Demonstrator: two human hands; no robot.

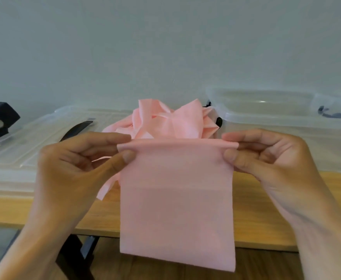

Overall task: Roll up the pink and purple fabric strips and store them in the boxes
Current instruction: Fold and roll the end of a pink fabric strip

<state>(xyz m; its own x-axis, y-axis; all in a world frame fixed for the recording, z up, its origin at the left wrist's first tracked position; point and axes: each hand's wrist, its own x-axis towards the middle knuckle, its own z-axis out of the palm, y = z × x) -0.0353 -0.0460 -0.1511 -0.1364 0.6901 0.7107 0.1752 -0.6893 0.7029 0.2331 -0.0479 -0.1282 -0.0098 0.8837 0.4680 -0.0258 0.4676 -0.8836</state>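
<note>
A long light wooden table (266, 215) carries two clear plastic storage boxes, one left (24, 156) and one right (286, 118), with a crumpled pile of pink fabric (165, 122) between them. A flat pink fabric strip (177, 199) hangs past the table edge, its top edge apparently folded over. The left hand (74, 164) and right hand (270, 158) each pinch a top corner.

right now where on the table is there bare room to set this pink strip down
Bare wood shows on the table's near edge, right of the hanging pink strip, and a smaller patch left of it, under the left hand. Behind, it is crowded: clear boxes on both sides, the pink fabric pile between them.
</note>
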